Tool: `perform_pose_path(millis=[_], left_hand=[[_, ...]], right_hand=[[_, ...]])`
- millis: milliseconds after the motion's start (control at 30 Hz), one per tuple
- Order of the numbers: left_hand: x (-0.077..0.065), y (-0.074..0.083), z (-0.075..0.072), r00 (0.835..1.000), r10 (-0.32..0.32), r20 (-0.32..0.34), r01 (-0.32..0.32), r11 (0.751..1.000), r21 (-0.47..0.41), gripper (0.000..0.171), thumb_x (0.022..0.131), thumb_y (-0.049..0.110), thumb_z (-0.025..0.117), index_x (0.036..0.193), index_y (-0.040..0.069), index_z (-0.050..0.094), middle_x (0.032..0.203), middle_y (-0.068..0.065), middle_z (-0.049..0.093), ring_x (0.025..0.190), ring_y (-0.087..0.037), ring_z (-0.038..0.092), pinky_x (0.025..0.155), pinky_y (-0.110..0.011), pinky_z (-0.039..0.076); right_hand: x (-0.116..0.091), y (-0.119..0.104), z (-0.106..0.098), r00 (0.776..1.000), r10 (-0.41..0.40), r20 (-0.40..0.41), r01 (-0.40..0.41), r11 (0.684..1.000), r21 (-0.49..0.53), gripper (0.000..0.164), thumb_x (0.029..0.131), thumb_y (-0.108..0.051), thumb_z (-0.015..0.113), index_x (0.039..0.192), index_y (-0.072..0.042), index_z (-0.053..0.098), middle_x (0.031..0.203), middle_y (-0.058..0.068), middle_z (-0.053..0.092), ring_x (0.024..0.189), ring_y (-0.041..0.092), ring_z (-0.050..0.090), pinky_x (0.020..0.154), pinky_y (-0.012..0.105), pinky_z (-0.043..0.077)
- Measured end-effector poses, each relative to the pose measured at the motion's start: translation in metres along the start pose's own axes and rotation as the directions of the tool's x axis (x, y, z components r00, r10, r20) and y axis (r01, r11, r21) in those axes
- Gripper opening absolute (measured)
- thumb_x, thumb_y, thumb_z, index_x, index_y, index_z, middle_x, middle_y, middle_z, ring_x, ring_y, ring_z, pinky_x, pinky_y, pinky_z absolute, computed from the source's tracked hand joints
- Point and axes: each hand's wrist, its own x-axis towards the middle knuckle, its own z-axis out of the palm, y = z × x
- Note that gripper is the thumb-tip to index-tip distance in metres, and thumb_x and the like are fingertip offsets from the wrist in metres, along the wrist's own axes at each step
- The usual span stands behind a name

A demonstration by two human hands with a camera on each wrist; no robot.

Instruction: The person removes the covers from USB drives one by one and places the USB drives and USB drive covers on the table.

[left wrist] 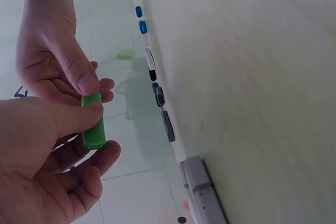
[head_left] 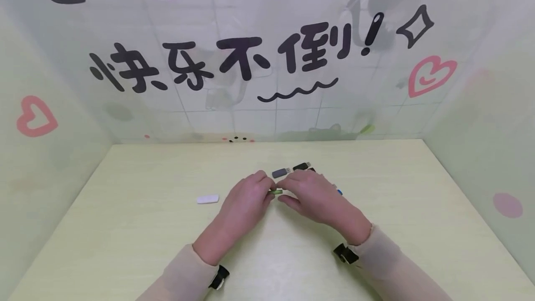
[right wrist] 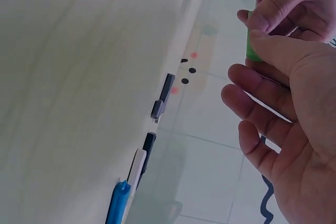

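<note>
Both hands meet over the middle of the table at a small green USB stick (left wrist: 94,129). My left hand (head_left: 247,197) pinches it, thumb laid along its flat side and fingers behind. At the opposite end, the thumb of my right hand (head_left: 313,195) presses on the stick, with fingertips on the far side. The right hand's other fingers are loosely bent in the right wrist view. Fingers cover much of the green stick (right wrist: 253,53) there. Beyond the hands lie a grey USB stick (head_left: 280,173) and a black USB stick (head_left: 301,166), metal plugs showing.
A white stick-shaped piece (head_left: 207,199) lies left of the left hand. Blue sticks (right wrist: 118,202) and a white stick (right wrist: 137,165) continue the row, partly hidden behind the right hand in the head view. Printed wall panels (head_left: 234,120) enclose the table (head_left: 138,245) at back and sides.
</note>
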Motion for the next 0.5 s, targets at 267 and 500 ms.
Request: perform_pose_path(millis=[267, 500], left_hand=[[-0.0015, 0.0014, 0.0013, 1.0, -0.011, 0.008, 0.011, 0.999, -0.033, 0.013, 0.083, 0.009, 0.079, 0.094, 0.011, 0.071, 0.086, 0.004, 0.057, 0.071, -0.01, 0.052, 0.065, -0.024, 0.048], [-0.0016, 0.0016, 0.0, 1.0, -0.017, 0.017, 0.018, 0.999, -0.047, 0.012, 0.084, 0.008, 0.078, 0.092, 0.009, 0.069, 0.086, 0.002, 0.057, 0.073, -0.012, 0.053, 0.067, -0.025, 0.048]], right_hand=[[0.0016, -0.0007, 0.004, 0.999, -0.038, -0.035, 0.038, 0.999, 0.001, 0.012, 0.089, -0.021, 0.074, 0.099, -0.014, 0.075, 0.09, -0.006, 0.07, 0.079, 0.009, 0.064, 0.076, 0.027, 0.051], [0.0019, -0.002, 0.0061, 0.997, -0.05, -0.055, 0.051, 0.998, 0.023, 0.008, 0.09, -0.018, 0.074, 0.095, -0.013, 0.074, 0.085, -0.006, 0.068, 0.075, 0.009, 0.062, 0.073, 0.025, 0.05]])
